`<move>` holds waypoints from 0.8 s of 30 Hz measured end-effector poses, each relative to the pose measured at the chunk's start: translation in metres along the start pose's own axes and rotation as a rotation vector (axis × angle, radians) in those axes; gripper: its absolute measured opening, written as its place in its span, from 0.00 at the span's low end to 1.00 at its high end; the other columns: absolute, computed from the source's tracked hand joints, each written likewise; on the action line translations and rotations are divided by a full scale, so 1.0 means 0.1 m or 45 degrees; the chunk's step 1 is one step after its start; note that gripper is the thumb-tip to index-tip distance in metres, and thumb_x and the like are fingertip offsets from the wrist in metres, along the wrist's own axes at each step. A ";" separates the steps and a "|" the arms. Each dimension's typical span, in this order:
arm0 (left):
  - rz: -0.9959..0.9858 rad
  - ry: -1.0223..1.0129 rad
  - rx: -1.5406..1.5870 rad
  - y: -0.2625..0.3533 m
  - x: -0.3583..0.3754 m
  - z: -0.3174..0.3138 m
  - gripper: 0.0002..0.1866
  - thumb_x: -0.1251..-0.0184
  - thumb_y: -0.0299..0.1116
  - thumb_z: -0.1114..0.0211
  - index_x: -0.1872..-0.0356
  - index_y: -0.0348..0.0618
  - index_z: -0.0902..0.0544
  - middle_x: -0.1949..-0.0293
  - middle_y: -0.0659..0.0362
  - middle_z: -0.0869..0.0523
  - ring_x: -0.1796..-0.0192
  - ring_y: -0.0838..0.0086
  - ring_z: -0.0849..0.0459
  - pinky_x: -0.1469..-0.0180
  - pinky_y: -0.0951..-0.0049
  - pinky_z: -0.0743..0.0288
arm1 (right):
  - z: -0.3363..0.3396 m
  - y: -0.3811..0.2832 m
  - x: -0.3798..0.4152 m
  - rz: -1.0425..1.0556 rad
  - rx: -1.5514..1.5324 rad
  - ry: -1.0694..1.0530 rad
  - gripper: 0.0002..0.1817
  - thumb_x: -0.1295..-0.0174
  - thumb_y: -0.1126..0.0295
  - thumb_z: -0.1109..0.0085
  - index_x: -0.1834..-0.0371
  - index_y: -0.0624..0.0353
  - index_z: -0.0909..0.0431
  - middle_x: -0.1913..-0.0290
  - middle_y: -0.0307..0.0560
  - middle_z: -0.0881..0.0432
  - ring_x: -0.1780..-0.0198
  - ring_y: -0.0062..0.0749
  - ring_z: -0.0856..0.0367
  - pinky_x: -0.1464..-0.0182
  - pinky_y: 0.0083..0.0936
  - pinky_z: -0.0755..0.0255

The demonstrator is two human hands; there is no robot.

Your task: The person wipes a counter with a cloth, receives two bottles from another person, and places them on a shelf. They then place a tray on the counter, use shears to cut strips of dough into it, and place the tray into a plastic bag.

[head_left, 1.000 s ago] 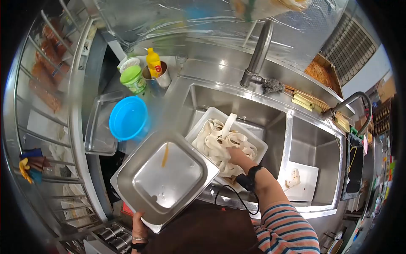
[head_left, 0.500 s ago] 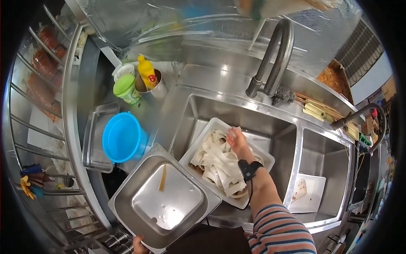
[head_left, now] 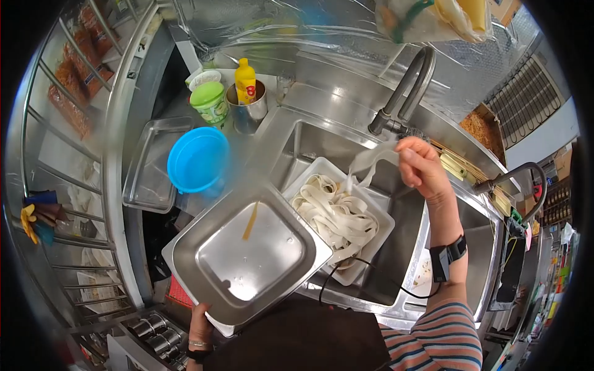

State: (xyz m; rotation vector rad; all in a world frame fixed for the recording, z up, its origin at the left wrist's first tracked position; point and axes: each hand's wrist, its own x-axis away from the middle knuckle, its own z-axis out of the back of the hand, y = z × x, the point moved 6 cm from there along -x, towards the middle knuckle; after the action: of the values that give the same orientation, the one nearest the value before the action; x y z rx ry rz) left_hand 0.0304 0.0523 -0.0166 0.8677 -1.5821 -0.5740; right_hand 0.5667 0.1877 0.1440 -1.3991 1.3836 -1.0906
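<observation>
My right hand (head_left: 422, 167) is raised over the sink, its fingers pinched on one end of a long, pale, flat noodle-like strip (head_left: 370, 164). The strip hangs down toward a heap of similar wide strips (head_left: 334, 213) in a white rectangular tub (head_left: 385, 238), which sits in the large sink basin. Low in the view, my left hand (head_left: 200, 324) grips the near rim of a steel pan (head_left: 185, 263). That pan is tilted beside the tub and holds a single thin brownish strip (head_left: 250, 221) and some water drops.
Left of the sink are a blue bucket (head_left: 198, 159), a clear plastic tray (head_left: 148, 164), a green-lidded tub (head_left: 208, 102) and a yellow bottle (head_left: 245, 80) in a steel pot (head_left: 247, 114). A tall faucet (head_left: 405, 83) arches over the basin. A cable crosses near my right wrist.
My right hand has risen from the heap and moved right, drawing a strip up with it. The left hand still holds the pan's rim. The view has shifted.
</observation>
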 end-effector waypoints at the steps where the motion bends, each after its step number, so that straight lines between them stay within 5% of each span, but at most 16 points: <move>1: -0.046 -0.023 0.047 -0.01 -0.03 -0.01 0.19 0.41 0.35 0.46 0.53 0.34 0.22 0.58 0.56 0.17 0.53 0.68 0.19 0.50 0.70 0.25 | -0.05 0.06 -0.01 -0.084 0.040 -0.022 0.09 0.34 0.66 0.44 0.56 0.57 0.22 0.82 0.37 0.26 0.87 0.12 0.37 0.85 0.12 0.42; 4: -0.294 -0.107 -0.142 0.08 0.07 -0.09 0.18 0.39 0.35 0.45 0.53 0.33 0.22 0.57 0.57 0.17 0.53 0.69 0.18 0.50 0.71 0.26 | -0.18 0.77 0.06 -0.409 0.133 -0.072 0.11 0.37 0.66 0.40 0.56 0.59 0.21 0.74 0.42 0.21 0.84 0.16 0.29 0.83 0.13 0.36; 6: -0.021 -0.005 0.167 -0.09 -0.03 0.06 0.17 0.37 0.35 0.45 0.52 0.34 0.22 0.56 0.57 0.17 0.53 0.70 0.18 0.49 0.73 0.27 | -0.33 1.07 0.15 -0.391 0.953 -0.033 0.11 0.39 0.68 0.38 0.55 0.61 0.20 0.64 0.47 0.18 0.80 0.21 0.23 0.78 0.16 0.28; 7: -0.143 -0.064 0.182 -0.20 -0.15 0.16 0.18 0.36 0.35 0.44 0.51 0.34 0.22 0.55 0.57 0.16 0.53 0.70 0.19 0.48 0.74 0.28 | -0.46 1.00 0.15 -0.130 1.042 0.088 0.09 0.38 0.73 0.40 0.57 0.63 0.20 0.60 0.44 0.19 0.76 0.18 0.22 0.75 0.14 0.26; 10: -0.098 -0.110 0.247 -0.12 -0.12 0.06 0.31 0.45 0.29 0.43 0.36 0.38 0.35 0.46 0.52 0.22 0.45 0.63 0.22 0.43 0.65 0.27 | -1.31 0.63 0.10 0.158 0.882 -0.107 0.10 0.41 0.74 0.38 0.57 0.61 0.20 0.58 0.44 0.19 0.70 0.23 0.19 0.71 0.19 0.24; 14: -0.120 -0.193 0.343 -0.18 -0.20 0.04 0.33 0.46 0.28 0.43 0.34 0.38 0.37 0.46 0.52 0.22 0.44 0.62 0.22 0.42 0.65 0.28 | -2.40 1.22 -0.14 0.587 1.715 -0.714 0.06 0.47 0.74 0.40 0.65 0.60 0.20 0.60 0.52 0.22 0.61 0.42 0.18 0.63 0.32 0.21; 19: -0.248 -0.157 0.254 0.05 -0.10 -0.09 0.37 0.46 0.27 0.43 0.31 0.39 0.43 0.40 0.51 0.27 0.39 0.62 0.27 0.37 0.65 0.32 | -2.74 2.35 -0.57 0.288 2.188 -0.939 0.10 0.49 0.72 0.39 0.64 0.63 0.21 0.59 0.50 0.22 0.57 0.45 0.18 0.58 0.37 0.22; 24: -0.223 -0.203 0.236 0.01 -0.17 -0.07 0.39 0.46 0.27 0.43 0.30 0.39 0.44 0.37 0.52 0.31 0.36 0.64 0.32 0.35 0.66 0.36 | -2.70 2.48 -0.31 0.277 2.215 -1.169 0.07 0.49 0.72 0.40 0.67 0.58 0.18 0.61 0.53 0.16 0.57 0.45 0.16 0.58 0.36 0.22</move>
State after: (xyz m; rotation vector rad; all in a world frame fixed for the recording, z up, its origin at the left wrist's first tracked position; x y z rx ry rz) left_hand 0.0380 0.0676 -0.0247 1.1313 -1.7342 -0.6401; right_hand 0.2436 0.2160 -0.0304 -0.2271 -0.2733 -0.8074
